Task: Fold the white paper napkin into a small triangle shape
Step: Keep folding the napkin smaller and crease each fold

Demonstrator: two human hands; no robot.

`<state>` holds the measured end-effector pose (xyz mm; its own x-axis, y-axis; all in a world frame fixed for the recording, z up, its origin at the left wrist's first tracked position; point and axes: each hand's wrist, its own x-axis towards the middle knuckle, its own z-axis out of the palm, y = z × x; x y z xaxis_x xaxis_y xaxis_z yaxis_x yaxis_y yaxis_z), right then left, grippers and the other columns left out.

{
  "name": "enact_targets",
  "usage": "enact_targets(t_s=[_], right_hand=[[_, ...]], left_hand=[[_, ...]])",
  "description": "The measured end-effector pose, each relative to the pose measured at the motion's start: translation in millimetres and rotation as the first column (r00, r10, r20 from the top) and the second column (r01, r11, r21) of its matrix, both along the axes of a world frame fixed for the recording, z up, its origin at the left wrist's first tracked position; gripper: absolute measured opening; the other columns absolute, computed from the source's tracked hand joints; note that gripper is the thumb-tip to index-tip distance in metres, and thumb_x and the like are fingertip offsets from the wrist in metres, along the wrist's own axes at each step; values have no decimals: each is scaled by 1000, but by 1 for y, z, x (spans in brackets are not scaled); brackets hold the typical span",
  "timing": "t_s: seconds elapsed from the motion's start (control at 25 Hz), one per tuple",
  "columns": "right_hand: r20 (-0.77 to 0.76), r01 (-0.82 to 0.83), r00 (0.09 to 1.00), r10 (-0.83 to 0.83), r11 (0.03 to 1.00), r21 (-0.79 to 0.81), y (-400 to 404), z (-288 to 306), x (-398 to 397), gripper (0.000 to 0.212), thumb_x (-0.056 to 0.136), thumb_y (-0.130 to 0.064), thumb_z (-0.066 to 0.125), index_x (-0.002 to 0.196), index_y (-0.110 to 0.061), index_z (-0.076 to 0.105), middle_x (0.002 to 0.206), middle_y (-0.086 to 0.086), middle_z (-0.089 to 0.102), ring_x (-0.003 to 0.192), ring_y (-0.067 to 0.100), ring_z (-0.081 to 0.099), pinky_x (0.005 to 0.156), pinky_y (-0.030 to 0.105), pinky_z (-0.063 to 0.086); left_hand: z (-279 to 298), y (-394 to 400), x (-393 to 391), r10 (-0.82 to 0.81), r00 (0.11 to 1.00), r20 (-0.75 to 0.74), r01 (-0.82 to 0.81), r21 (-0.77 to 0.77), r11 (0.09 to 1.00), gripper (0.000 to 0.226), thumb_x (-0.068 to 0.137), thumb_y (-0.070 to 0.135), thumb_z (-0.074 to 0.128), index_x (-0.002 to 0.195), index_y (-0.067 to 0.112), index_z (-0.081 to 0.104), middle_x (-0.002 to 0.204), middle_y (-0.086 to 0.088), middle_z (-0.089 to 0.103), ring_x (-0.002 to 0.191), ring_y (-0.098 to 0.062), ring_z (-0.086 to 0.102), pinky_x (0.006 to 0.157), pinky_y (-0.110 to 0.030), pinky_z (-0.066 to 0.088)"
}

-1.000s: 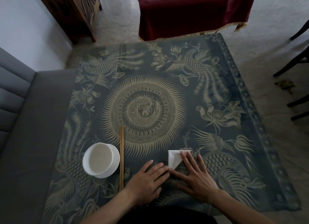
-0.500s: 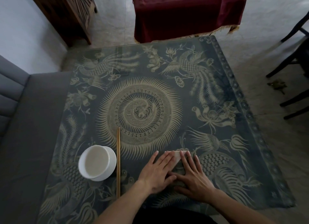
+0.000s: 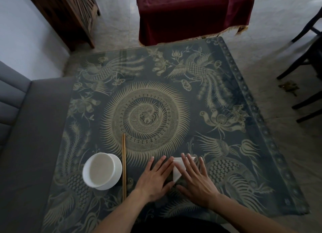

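The white paper napkin (image 3: 177, 170) lies folded into a small triangle on the patterned table (image 3: 191, 111), near its front edge. My left hand (image 3: 156, 177) lies flat beside it on the left, fingers straight, fingertips at the napkin's left edge. On the napkin's right part my right hand (image 3: 196, 178) presses down with straight, spread fingers. Its fingers hide much of the paper; only a strip between the hands and a corner at the top show.
A white bowl (image 3: 102, 171) stands at the front left, with a pair of wooden chopsticks (image 3: 124, 165) lying lengthwise just right of it. A grey sofa (image 3: 26, 145) borders the table's left side. Beyond the far edge are a red-draped stand (image 3: 191, 15) and dark chair legs (image 3: 306, 58).
My left hand slid up over the napkin and then drew back left, uncovering a white strip. My right hand stayed pressed on the paper. The camera view shifted a little.
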<state>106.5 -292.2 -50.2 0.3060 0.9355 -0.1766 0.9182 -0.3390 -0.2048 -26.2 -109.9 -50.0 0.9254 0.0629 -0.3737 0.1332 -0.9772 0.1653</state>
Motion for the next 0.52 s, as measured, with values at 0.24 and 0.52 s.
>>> enact_targets(t_s=[0.24,0.52], right_hand=[[17,-11,1000,12,998,-68,-8,-5,9,71,99,-59,29,155,-18,17,163,4,13,150,26,4,111,61,4],[43,102,994,-97,987,-123,-42,-3,35,71,98,-62,25,156,-22,18,162,-5,19,149,21,4,113,64,6]], left_hand=[[3,2,1,-1,1000,19,1,18,1000,70,99,59,18,157,25,-1,164,9,-8,150,-17,-9,115,-56,-10],[2,2,0,-15,1000,13,15,34,999,71,98,58,22,157,25,0,164,8,-8,151,-20,-7,115,-60,-11]])
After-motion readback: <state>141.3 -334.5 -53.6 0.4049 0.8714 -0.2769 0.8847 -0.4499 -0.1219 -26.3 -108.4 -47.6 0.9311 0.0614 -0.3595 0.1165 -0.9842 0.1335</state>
